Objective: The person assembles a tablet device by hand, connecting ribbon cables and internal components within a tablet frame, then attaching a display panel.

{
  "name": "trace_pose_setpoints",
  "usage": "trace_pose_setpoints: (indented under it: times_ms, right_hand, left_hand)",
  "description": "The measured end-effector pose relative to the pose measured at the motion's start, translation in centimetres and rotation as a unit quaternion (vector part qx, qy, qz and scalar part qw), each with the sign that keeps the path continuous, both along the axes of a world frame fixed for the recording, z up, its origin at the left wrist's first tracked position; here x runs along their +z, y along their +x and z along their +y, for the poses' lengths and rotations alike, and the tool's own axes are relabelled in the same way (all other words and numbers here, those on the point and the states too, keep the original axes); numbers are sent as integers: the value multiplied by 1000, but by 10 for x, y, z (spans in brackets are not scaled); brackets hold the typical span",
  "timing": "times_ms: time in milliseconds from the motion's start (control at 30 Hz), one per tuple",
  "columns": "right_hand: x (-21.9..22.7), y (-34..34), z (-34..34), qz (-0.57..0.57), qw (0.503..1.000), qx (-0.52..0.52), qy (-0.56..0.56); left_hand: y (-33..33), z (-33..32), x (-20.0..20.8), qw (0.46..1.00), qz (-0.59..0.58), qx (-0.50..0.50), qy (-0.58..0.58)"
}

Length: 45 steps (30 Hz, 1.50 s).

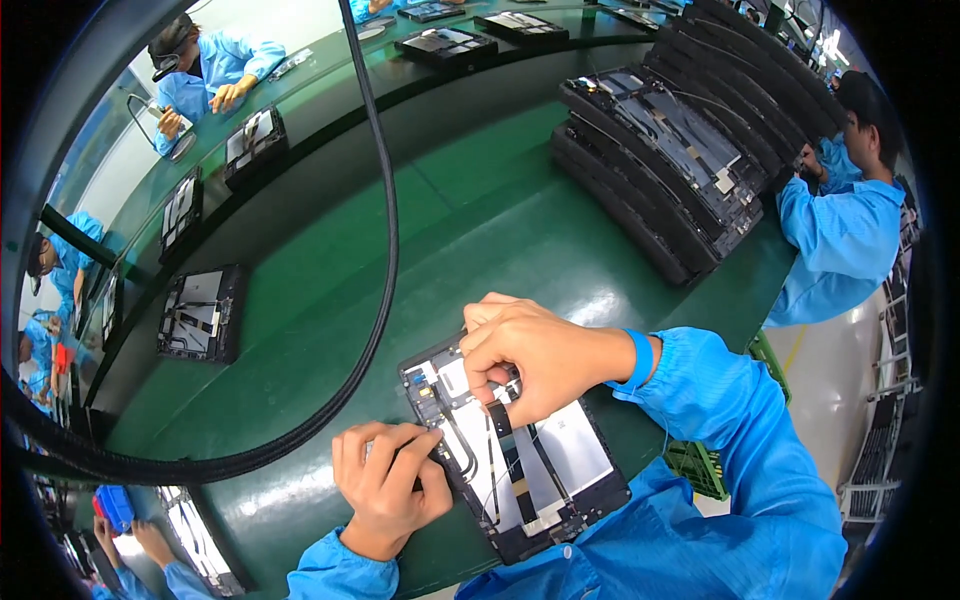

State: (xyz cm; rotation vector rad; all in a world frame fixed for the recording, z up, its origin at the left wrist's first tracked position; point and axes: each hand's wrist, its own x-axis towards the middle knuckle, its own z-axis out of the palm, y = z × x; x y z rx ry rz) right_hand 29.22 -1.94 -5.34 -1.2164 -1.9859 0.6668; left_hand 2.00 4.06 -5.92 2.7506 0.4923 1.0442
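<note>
An opened tablet (pixel 590 440) lies on the green bench before me, its silver inside, boards and cables exposed. A wide black ribbon cable (pixel 516 465) runs down its middle. My right hand (pixel 530 355), with a blue band at the wrist, is over its upper part. Its thumb and fingers pinch together just above the ribbon's upper end; a small dark piece shows there, too covered to name. At the tablet's left edge is my left hand (pixel 392 485), fingers curled and fingertips touching the rim. Whatever lies inside its grasp is mostly hidden.
Another opened tablet (pixel 200 313) lies to the left. Black trays (pixel 640 215) are stacked at the right, a tablet in the top one. A thick black cable (pixel 388 230) loops across the view. More tablets line the far ledge. Several co-workers in blue sit around; one (pixel 845 220) is at the right.
</note>
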Motion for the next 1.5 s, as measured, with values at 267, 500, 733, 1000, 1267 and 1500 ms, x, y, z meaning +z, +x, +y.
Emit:
trace_pose_setpoints:
  times_ms: [267, 500, 733, 1000, 1267, 1500]
  right_hand:
    - [-4, 0, -1, -10, 1000, -22, -6]
    - [-4, -3, -2, -6, 1000, -23, 14]
    - [-2, 6, -8, -4, 998, -8, 69]
    - [15, 30, -18, -39, 996, -29, 81]
    - [26, 54, -30, -97, 995, -21, -24]
    - [19, 69, -36, -83, 995, -27, -47]
  left_hand:
    - [6, 3, -4, 1000, 0, -3, -31]
    - [4, 0, -1, 996, 29, -10, -89]
    - [4, -2, 5, 996, 63, -20, -61]
    - [11, 23, 2, 989, 67, -122, 40]
    - [35, 9, 22, 966, 141, -212, -50]
    - [58, -27, 34, 923, 137, -291, -213]
